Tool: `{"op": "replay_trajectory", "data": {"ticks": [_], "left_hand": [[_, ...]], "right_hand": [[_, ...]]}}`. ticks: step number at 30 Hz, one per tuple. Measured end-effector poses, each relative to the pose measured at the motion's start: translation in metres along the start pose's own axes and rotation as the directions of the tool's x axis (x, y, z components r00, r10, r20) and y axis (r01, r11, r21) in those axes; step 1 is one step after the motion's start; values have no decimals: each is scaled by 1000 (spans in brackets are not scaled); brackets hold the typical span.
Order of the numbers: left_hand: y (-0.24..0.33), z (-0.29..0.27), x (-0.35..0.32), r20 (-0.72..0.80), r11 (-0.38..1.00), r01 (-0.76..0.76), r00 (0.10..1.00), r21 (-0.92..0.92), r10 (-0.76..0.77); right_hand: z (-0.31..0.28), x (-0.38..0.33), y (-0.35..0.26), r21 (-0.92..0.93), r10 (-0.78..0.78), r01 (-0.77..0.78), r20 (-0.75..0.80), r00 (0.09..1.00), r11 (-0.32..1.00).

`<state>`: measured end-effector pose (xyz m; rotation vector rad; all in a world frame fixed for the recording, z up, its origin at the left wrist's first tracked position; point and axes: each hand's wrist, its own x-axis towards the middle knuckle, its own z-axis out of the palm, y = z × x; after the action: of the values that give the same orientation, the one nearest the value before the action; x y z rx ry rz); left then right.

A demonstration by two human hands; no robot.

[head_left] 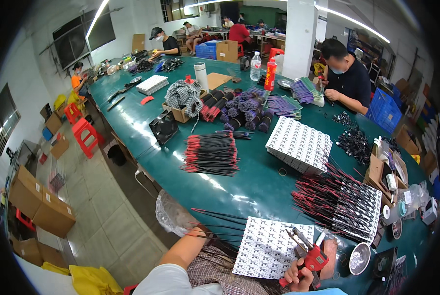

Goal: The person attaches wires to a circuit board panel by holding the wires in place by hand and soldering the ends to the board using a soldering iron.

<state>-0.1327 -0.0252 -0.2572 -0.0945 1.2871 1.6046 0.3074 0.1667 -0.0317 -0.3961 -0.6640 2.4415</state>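
"Left hand first: can you see what it's doing?"

"Hardly. Its fingers are lost in shadow beyond the wrist, where black wires with red ends cross, so I can't tell whether it's open or gripping. Those wires run in to the near white board, which lies low in front of the person, over a checked garment."

"And the right hand?"

"Closed around a red-handled tool. Its handle hides part of the palm, and its metal nose covers some of the board's right side; whether the tip touches, I can't make out."

"What's around them?"

"Clear plastic at the left, by the table's edge; then a neat row of red-and-black wires on the green table. Farther right, a loose wire heap partly covers another white board, with a metal dish below it."

"How are the arms set?"

"Left forearm slants up and rightward from the lower edge. Right fingers curl upward at that edge, the forearm mostly cut off."
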Motion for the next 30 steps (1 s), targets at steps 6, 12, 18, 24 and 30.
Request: {"op": "replay_trajectory", "data": {"ticks": [6, 12, 18, 24, 30], "left_hand": [[6, 17, 26, 9, 999, -12, 1000, 32, 12], [3, 20, 40, -16, 999, -39, 999, 38, 40], [-9, 34, 56, -12, 998, -33, 999, 60, 33], [-9, 43, 68, -8, 995, -53, 999, 88, 54], [-1, 38, 72, -23, 988, -87, 996, 127, 91]], "right_hand": [[-110, -14, 49, -44, 71, -70, 4, 997, 997], [8, -4, 2, 211, 207, -228, 114, 972, 951], [7, -6, -3, 220, 230, -253, 124, 965, 942], [8, -3, -2, 201, 215, -238, 132, 968, 950], [14, -7, -1, 208, 206, -231, 135, 969, 950]]}}
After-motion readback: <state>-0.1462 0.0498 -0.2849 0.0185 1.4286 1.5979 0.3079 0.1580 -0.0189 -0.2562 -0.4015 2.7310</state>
